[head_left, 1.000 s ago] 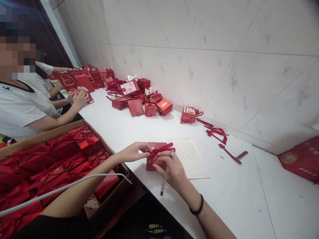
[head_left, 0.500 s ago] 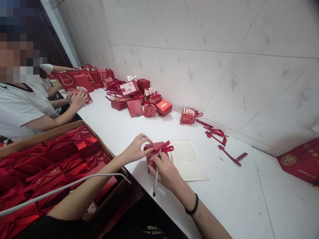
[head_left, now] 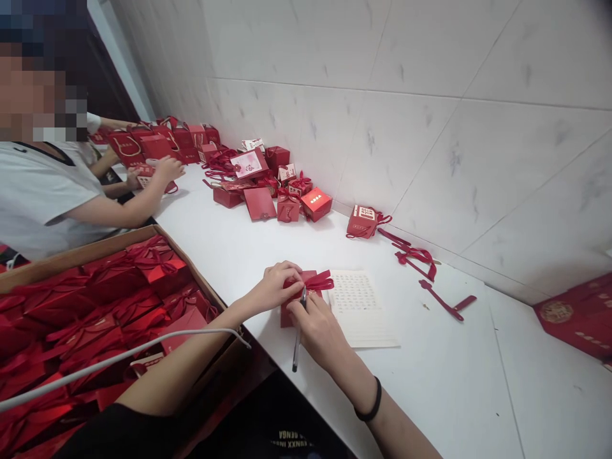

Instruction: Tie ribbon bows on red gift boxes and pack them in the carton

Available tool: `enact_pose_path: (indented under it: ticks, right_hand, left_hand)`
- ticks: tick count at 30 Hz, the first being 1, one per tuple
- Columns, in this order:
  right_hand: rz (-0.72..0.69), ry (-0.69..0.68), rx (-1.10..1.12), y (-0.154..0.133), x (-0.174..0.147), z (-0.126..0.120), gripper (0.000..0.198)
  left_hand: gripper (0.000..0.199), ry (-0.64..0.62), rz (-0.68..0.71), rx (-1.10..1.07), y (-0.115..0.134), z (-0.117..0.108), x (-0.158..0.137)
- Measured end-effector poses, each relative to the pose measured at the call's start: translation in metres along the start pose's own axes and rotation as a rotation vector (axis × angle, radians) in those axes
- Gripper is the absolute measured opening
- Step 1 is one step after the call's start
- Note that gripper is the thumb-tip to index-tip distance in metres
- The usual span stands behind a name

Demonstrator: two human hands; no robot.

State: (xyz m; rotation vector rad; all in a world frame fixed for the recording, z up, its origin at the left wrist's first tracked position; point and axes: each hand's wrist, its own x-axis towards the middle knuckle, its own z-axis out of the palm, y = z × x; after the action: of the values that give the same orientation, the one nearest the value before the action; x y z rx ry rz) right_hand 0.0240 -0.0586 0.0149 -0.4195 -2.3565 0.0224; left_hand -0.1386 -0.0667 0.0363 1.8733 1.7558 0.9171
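Observation:
A small red gift box [head_left: 287, 315] lies on the white table, mostly covered by my hands. Loops of its red ribbon [head_left: 323, 280] stick out to the right. My left hand [head_left: 276, 285] is closed at the box's top, its fingers pinched on the ribbon beside the knot. Between the fingers of my right hand [head_left: 319, 328] sits a pen [head_left: 296, 358], slanting down toward the table edge. The right fingertips also press at the ribbon and the box; their exact grip is partly hidden. Just right of the box lies a sheet of handwritten paper [head_left: 366, 325].
At left, a cardboard carton [head_left: 189, 260] holds several red boxes, with a white cable [head_left: 191, 332] crossing in front. Red boxes [head_left: 261, 204] are heaped by the wall; loose ribbons [head_left: 444, 302] lie to the right. A co-worker [head_left: 43, 185] handles a red box at far left.
My left hand has moved right and closed in over the ribbon beside my right hand. The co-worker's hand has lifted and shifted right. The view has tilted slightly.

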Motion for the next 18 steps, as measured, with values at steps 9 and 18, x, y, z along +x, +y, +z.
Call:
enact_pose_path:
  ticks: [9, 18]
  right_hand:
    - [0.106, 0.051, 0.227, 0.001, 0.0, 0.002, 0.023]
    - [-0.045, 0.143, 0.162, -0.006, 0.0, 0.005, 0.027]
  left_hand:
    - [0.012, 0.035, -0.023, -0.135, 0.0, 0.006, -0.006]
    - [0.008, 0.179, -0.056, -0.145, 0.0, 0.02, -0.005]
